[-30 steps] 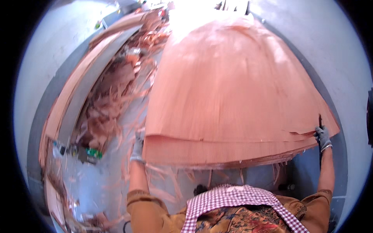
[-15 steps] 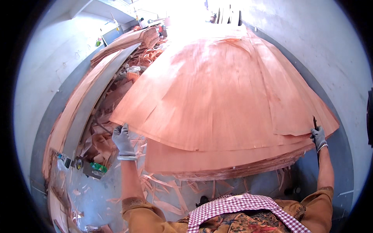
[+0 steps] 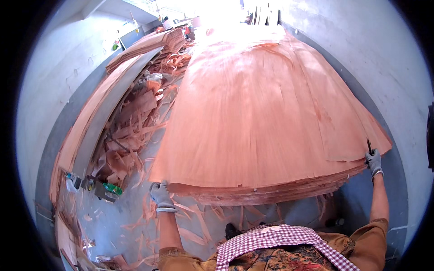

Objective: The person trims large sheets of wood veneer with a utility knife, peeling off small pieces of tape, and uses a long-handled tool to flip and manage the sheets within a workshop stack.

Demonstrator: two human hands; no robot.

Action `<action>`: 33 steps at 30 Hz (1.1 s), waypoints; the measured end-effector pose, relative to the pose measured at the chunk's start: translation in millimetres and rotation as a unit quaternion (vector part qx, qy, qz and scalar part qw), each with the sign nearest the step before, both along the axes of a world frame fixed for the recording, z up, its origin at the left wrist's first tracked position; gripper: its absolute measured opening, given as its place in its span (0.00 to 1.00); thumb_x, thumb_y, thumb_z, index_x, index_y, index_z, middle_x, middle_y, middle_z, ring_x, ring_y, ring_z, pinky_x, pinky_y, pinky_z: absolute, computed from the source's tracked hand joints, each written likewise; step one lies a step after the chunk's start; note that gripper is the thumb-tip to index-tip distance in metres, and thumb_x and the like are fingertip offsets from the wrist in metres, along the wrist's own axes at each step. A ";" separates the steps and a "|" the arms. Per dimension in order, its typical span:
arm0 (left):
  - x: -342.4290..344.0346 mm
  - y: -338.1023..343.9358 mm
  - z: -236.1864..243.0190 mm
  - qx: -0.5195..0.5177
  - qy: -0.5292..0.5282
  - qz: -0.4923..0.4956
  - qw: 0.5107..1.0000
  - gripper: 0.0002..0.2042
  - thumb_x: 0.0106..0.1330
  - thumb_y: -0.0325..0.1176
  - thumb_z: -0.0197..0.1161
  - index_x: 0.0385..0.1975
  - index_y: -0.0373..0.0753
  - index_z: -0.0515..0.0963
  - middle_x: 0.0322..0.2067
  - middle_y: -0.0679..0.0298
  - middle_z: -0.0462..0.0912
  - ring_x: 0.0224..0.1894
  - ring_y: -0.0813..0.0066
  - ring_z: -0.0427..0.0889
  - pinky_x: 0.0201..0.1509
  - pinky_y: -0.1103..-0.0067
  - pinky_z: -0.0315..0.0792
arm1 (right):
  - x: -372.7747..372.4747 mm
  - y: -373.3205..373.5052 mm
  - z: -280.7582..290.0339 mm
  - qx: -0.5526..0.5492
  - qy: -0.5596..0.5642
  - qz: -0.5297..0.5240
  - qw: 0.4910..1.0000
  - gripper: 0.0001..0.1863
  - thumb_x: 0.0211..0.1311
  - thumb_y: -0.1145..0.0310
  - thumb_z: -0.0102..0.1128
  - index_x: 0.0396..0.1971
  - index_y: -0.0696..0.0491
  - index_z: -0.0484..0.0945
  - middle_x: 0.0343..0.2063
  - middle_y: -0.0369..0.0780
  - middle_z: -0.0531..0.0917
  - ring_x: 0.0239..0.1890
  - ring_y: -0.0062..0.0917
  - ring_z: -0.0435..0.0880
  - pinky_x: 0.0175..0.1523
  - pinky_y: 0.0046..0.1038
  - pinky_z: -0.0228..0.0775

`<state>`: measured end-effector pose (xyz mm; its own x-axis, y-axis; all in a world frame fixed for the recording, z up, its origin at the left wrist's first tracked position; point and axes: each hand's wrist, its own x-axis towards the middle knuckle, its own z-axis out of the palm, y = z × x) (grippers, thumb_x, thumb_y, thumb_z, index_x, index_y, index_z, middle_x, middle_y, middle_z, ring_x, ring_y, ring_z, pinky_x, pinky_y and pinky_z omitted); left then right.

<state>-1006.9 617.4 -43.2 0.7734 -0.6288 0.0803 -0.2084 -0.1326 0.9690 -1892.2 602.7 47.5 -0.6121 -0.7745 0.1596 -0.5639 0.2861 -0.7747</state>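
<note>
A large, thin reddish wood veneer sheet (image 3: pixel 235 131) lies over a tall stack of veneer (image 3: pixel 253 197). Gloved in grey, my left hand (image 3: pixel 161 195) pinches the sheet's near left corner, just beyond the stack's left edge. At the near right corner is my right hand (image 3: pixel 374 162), also gloved, closed around a slim dark tool (image 3: pixel 369 146) whose tip points away from me. Its fingers meet the sheet's edge there; whether they grip it too is hard to tell. A narrower veneer piece overlaps along the right side.
Torn veneer strips (image 3: pixel 131 131) litter the floor to the left. Beyond them, long boards and veneer (image 3: pixel 101 108) run along the left wall. A green bottle (image 3: pixel 113 189) stands at their near end. The right wall (image 3: pixel 366 58) flanks the stack.
My left hand has moved toward me and slightly right, drawing the sheet's left corner with it, so the sheet now covers more of the stack's near edge. My right hand has barely shifted.
</note>
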 end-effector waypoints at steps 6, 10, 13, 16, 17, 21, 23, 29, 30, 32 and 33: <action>-20.7 49.3 -8.7 -0.122 0.002 0.055 0.991 0.05 0.52 0.23 0.64 0.21 0.30 0.75 0.37 0.60 0.74 0.33 0.76 0.71 0.32 0.78 0.67 | -10.5 55.5 -11.0 -0.055 -0.037 0.023 0.998 0.11 0.55 0.68 0.59 0.34 0.54 0.67 0.19 0.36 0.73 0.11 0.20 0.71 0.14 0.23 0.62; -35.7 68.7 32.8 -0.054 -0.207 0.051 0.976 0.04 0.51 0.22 0.63 0.24 0.29 0.76 0.39 0.58 0.73 0.34 0.70 0.72 0.35 0.77 0.70 | 27.8 67.3 12.3 -0.037 -0.088 0.008 0.995 0.10 0.55 0.67 0.57 0.29 0.53 0.66 0.13 0.36 0.72 0.09 0.19 0.69 0.12 0.22 0.59; -31.2 24.7 12.4 0.038 -0.093 -0.003 0.995 0.04 0.51 0.24 0.63 0.25 0.30 0.77 0.37 0.57 0.77 0.34 0.72 0.73 0.34 0.74 0.70 | 44.0 22.9 11.9 0.007 -0.085 0.024 0.996 0.10 0.56 0.66 0.58 0.30 0.53 0.67 0.12 0.36 0.72 0.08 0.19 0.68 0.12 0.21 0.58; 23.5 26.4 -23.1 -0.082 -0.101 0.026 0.991 0.10 0.54 0.28 0.62 0.36 0.31 0.77 0.31 0.64 0.78 0.34 0.72 0.74 0.39 0.74 0.71 | 47.2 -22.2 -10.4 0.000 -0.102 0.049 0.994 0.10 0.57 0.64 0.58 0.30 0.52 0.68 0.12 0.36 0.73 0.09 0.18 0.67 0.13 0.20 0.56; -0.7 15.4 -5.7 -0.130 0.007 -0.010 0.991 0.09 0.56 0.29 0.61 0.35 0.32 0.77 0.32 0.64 0.78 0.33 0.72 0.73 0.37 0.73 0.72 | 24.3 -14.0 -1.5 0.004 -0.103 0.038 0.994 0.10 0.58 0.64 0.59 0.30 0.52 0.68 0.12 0.35 0.73 0.09 0.17 0.66 0.13 0.20 0.56; -19.8 21.5 16.9 0.058 0.028 -0.001 0.998 0.12 0.60 0.34 0.61 0.41 0.36 0.78 0.34 0.65 0.79 0.35 0.72 0.75 0.39 0.76 0.72 | -15.2 12.3 9.6 -0.012 -0.118 0.032 0.992 0.09 0.60 0.64 0.59 0.31 0.51 0.69 0.14 0.32 0.71 0.11 0.13 0.67 0.14 0.16 0.55; 3.3 24.5 -0.2 0.197 -0.166 -0.073 0.963 0.15 0.62 0.36 0.58 0.46 0.35 0.77 0.39 0.64 0.81 0.39 0.69 0.79 0.44 0.75 0.72 | -31.5 9.8 12.4 0.003 -0.189 0.096 0.977 0.12 0.61 0.65 0.58 0.43 0.53 0.72 0.17 0.28 0.69 0.12 0.11 0.62 0.16 0.14 0.52; 46.0 39.2 -20.1 0.255 -0.309 -0.098 0.911 0.13 0.64 0.35 0.56 0.41 0.33 0.80 0.36 0.58 0.81 0.39 0.71 0.78 0.45 0.78 0.72 | 40.6 -4.6 17.4 0.031 -0.085 0.045 0.995 0.22 0.59 0.60 0.62 0.48 0.57 0.73 0.23 0.32 0.76 0.19 0.14 0.73 0.20 0.16 0.61; 54.3 33.9 -25.9 0.185 -0.215 -0.076 0.956 0.12 0.64 0.35 0.57 0.39 0.33 0.80 0.35 0.59 0.81 0.38 0.72 0.77 0.44 0.78 0.72 | 46.7 -9.6 20.4 0.057 -0.074 0.023 0.995 0.20 0.58 0.60 0.62 0.45 0.56 0.74 0.21 0.32 0.76 0.17 0.13 0.72 0.18 0.16 0.60; 52.5 25.8 -38.4 0.083 -0.048 -0.048 0.994 0.12 0.64 0.36 0.59 0.37 0.33 0.81 0.33 0.61 0.80 0.35 0.75 0.76 0.41 0.78 0.71 | 35.6 -8.6 14.8 0.034 -0.061 0.017 0.997 0.17 0.58 0.61 0.63 0.42 0.56 0.76 0.19 0.33 0.77 0.18 0.14 0.75 0.19 0.18 0.62; 38.8 18.6 -37.7 0.060 0.038 -0.044 0.997 0.11 0.64 0.36 0.60 0.36 0.33 0.81 0.33 0.62 0.80 0.34 0.75 0.76 0.40 0.78 0.71 | 27.4 -3.8 16.7 0.045 -0.051 0.009 0.998 0.17 0.58 0.61 0.63 0.42 0.56 0.76 0.20 0.33 0.77 0.18 0.14 0.75 0.20 0.18 0.62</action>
